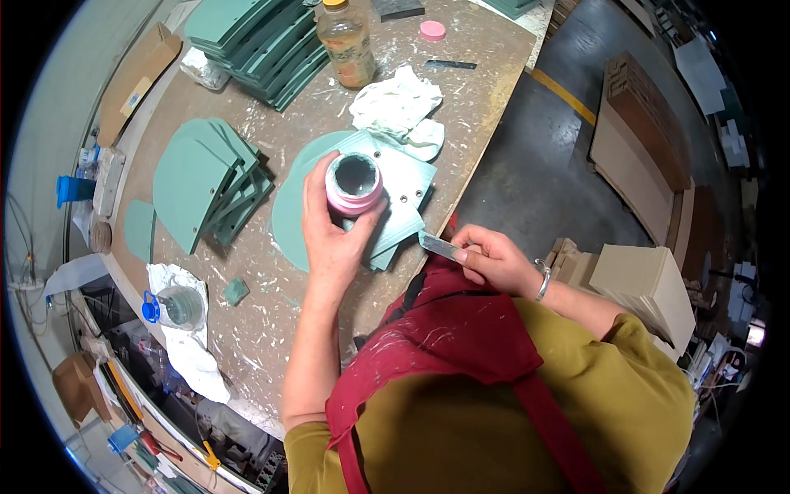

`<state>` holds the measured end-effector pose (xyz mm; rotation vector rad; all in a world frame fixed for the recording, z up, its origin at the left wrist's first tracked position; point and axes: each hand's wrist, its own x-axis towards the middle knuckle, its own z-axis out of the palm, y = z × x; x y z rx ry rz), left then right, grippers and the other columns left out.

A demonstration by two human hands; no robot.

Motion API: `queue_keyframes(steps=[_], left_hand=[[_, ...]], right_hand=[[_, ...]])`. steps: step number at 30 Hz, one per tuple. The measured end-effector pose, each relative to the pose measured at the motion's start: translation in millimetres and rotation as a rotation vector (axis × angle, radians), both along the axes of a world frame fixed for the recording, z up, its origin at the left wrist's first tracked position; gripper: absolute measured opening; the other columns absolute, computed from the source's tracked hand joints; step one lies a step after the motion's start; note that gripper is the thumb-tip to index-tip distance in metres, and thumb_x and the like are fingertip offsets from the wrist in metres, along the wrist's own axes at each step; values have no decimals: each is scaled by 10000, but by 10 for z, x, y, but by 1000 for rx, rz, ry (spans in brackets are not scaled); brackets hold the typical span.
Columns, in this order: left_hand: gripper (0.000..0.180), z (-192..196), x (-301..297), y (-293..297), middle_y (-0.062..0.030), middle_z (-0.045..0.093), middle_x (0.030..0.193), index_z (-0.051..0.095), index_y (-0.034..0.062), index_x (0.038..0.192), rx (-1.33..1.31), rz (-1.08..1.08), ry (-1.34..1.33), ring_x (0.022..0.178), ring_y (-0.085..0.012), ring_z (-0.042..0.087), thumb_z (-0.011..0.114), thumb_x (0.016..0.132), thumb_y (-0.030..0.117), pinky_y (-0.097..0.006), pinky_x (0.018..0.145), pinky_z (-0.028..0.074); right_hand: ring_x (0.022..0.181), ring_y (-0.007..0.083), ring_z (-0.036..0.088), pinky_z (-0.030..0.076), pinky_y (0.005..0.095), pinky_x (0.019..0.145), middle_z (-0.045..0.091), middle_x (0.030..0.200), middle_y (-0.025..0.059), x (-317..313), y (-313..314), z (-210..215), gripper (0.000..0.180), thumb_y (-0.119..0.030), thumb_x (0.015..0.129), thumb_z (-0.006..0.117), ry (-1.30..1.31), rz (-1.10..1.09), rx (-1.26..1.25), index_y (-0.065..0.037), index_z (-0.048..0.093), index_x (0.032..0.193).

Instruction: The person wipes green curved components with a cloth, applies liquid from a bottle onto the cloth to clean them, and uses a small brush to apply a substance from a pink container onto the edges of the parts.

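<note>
Both hands are in view. My left hand (pixel 333 235) is wrapped around the pink jar (pixel 354 202), the fingers spread only to the jar's width and gripping its sides. The jar is uncapped, its mouth facing up, with a grey-green coating round the rim and a dark interior. It is directly over the green panels (pixel 401 216); I cannot tell whether it rests on them.

My right hand (pixel 500 262), to the right of the jar and nearer my body, has its thumb and fingers pinched together on a flat blade (pixel 439 244). Green material coats the blade tip, which is beside a panel corner; contact cannot be confirmed.

On the table (pixel 263 354), beyond the jar: a crumpled white cloth (pixel 399 103), a yellow-capped bottle (pixel 346 53), a pink lid (pixel 432 30) and a dark strip (pixel 451 63). Left of the jar: a fanned pile of green pieces (pixel 189 177). Left of the jar and nearer me: a small green block (pixel 236 291) and a blue-capped clear bottle (pixel 181 308) on a white rag (pixel 193 362).
</note>
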<state>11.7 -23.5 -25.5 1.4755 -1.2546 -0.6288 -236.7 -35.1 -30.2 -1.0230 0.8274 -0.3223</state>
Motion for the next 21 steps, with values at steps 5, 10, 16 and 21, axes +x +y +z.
queue_keyframes(steps=[5, 10, 16, 21], left_hand=[[708, 0, -5, 5, -96, 519, 1243, 427, 40, 1332, 13, 0, 22, 1138, -196, 527, 761, 707, 37, -322, 985, 410], [674, -2, -21, 3, -125, 532, 1222, 476, 47, 1294, -18, 23, 52, 1136, -259, 538, 772, 690, 76, -348, 970, 416], [672, 13, -26, 0, -126, 530, 1230, 475, 47, 1295, -18, 23, 46, 1146, -261, 533, 770, 691, 81, -351, 979, 412], [708, -1, 2, 8, -94, 521, 1247, 433, 47, 1331, -2, 3, -9, 1145, -201, 526, 764, 706, 51, -326, 994, 405]], right_hand=[[530, 29, 379, 290, 207, 475, 425, 603, -58, 27, -4, 62, 86, -120, 976, 489, 1, 4, -4, -35, 495, 987], [526, 30, 371, 279, 214, 470, 420, 593, -60, 33, -1, 55, 94, -125, 977, 488, 7, 0, 1, -33, 497, 984], [528, 35, 377, 287, 216, 478, 421, 596, -58, 62, -9, 56, 83, -118, 970, 492, 20, 9, -47, -35, 500, 971], [532, 34, 392, 293, 216, 485, 423, 595, -57, 13, 12, 190, 76, -114, 964, 498, 71, -17, -18, -38, 504, 957]])
